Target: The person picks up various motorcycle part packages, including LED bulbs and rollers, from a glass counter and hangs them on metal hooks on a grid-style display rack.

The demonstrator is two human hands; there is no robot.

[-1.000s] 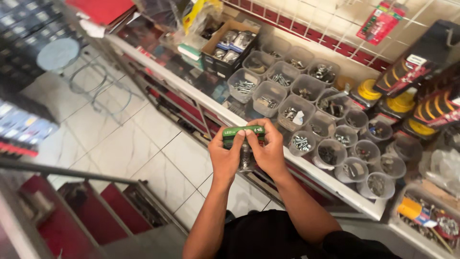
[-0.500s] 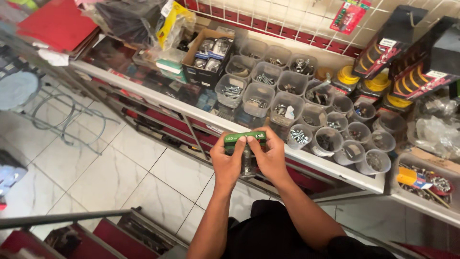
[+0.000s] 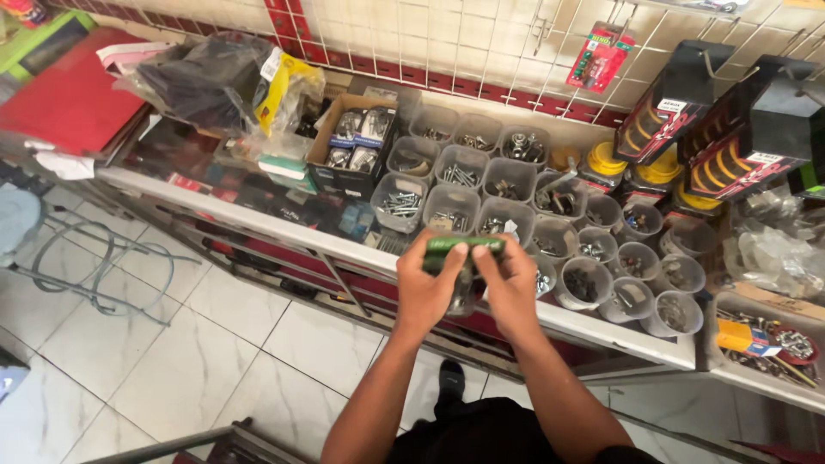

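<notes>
Green part: a short dark green bar-shaped thing [image 3: 462, 247] lies crosswise between my two hands, above the front edge of the worktop [image 3: 601, 322]; only its top strip shows, and what kind of thing it is I cannot make out.
Left hand: my left hand [image 3: 427, 288] wraps the green thing's left end, fingers [image 3: 447, 258] curled closed over it from above.
Right hand: my right hand [image 3: 513, 286] grips the right end the same way, fingers closed on it.
Under the hands: something clear and shiny [image 3: 465, 292] sits between my palms below the green thing; my hands hide most of it, so I cannot tell what it is or whether it is joined to the green thing.
Clear tubs: rows of clear plastic tubs [image 3: 509, 179] stand on the worktop just beyond my hands, holding small metal hardware too small to tell apart; the tubs nearest me are partly covered by my hands.
Cardboard box: an open box [image 3: 347, 148] of packed parts stands left of the tubs.
Black bag: a crumpled dark plastic bag [image 3: 199, 79] lies further left, its contents unseen.
Red surface: a red sheet [image 3: 70, 99] at far left is cut off by the frame.
Floor: pale marbled tiles [image 3: 172, 344] lie below the worktop.
</notes>
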